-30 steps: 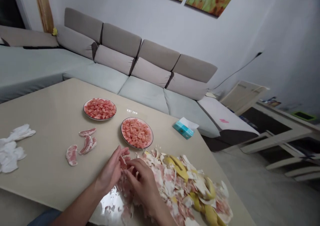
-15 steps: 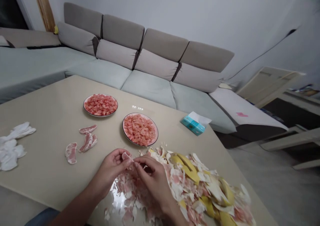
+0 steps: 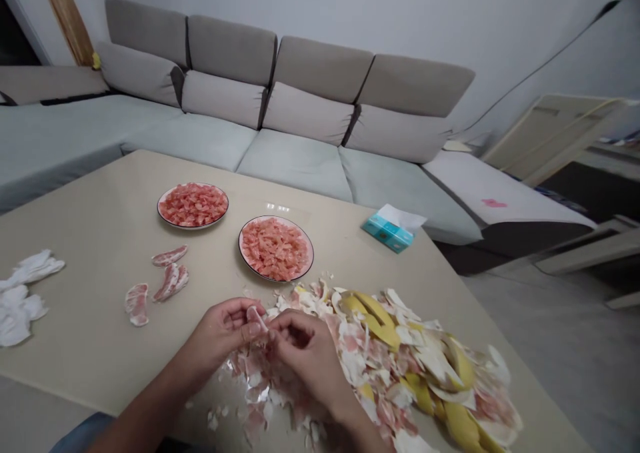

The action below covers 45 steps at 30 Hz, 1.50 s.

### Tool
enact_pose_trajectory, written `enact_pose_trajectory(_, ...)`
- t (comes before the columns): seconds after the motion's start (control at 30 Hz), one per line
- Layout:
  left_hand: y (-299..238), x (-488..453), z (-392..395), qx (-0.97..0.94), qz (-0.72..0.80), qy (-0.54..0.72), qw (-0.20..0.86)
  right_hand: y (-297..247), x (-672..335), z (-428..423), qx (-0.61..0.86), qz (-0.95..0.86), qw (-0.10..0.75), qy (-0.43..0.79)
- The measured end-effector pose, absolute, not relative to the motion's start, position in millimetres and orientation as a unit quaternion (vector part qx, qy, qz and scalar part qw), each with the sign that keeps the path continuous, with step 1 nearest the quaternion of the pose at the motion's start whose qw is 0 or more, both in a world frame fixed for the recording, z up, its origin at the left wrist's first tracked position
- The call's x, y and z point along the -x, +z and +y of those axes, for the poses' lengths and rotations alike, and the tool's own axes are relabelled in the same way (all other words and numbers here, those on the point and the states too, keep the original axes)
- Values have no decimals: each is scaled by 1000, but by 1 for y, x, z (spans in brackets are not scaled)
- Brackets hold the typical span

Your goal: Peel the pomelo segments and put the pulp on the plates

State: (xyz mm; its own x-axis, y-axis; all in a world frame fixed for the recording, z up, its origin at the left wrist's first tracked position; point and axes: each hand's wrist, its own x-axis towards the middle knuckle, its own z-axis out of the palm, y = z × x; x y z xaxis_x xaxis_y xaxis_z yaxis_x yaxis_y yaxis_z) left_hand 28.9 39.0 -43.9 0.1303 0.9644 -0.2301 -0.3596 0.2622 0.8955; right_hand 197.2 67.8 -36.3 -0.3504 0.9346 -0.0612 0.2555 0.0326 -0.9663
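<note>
At nine o'clock crumpled tissues [image 3: 23, 296] lie on the worktop [image 3: 100, 226], then three peeled segments [image 3: 155, 283]. Two plates [image 3: 193, 206] of pink flesh sit toward twelve. Near six, the left hand [image 3: 223, 336] and right hand [image 3: 305, 356] pinch one small pomelo piece [image 3: 257, 318] between fingertips. Wet membrane could slip and drop it into the peel heap [image 3: 400, 359] at four o'clock.
</note>
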Motion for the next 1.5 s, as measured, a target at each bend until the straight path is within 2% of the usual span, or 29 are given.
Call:
enact_pose_trajectory(0.1, -42, -28, 37, -336, 414, 495, 687, -41, -200, 73, 445, -549, 320, 631)
enact_pose_trajectory(0.2, -42, -25, 37, -306, 377, 501, 716, -46, -202, 76, 406, -508, 330, 684)
enact_pose_trajectory(0.37, -43, -26, 38, -266, 350, 495, 749, -41, -200, 74, 416, -530, 353, 649)
enact_pose_trajectory(0.5, -41, -30, 38, -278, 385, 490, 731, -38, -197, 71, 413, -564, 356, 620)
enact_pose_trajectory(0.97, -38, -23, 37, -245, 410, 526, 704, -57, -198, 81, 382, -477, 413, 675)
enact_pose_trajectory(1.1, -36, -21, 39, -255, 417, 538, 687, -51, -201, 82, 408, -488, 440, 634)
enact_pose_trajectory(1.33, -45, -28, 39, -412, 485, 448, 628, -48, -199, 78, 414, -607, 365, 571)
enact_pose_trajectory(1.5, -49, -26, 40, -431, 501, 449, 601, -46, -198, 75, 434, -661, 430, 435)
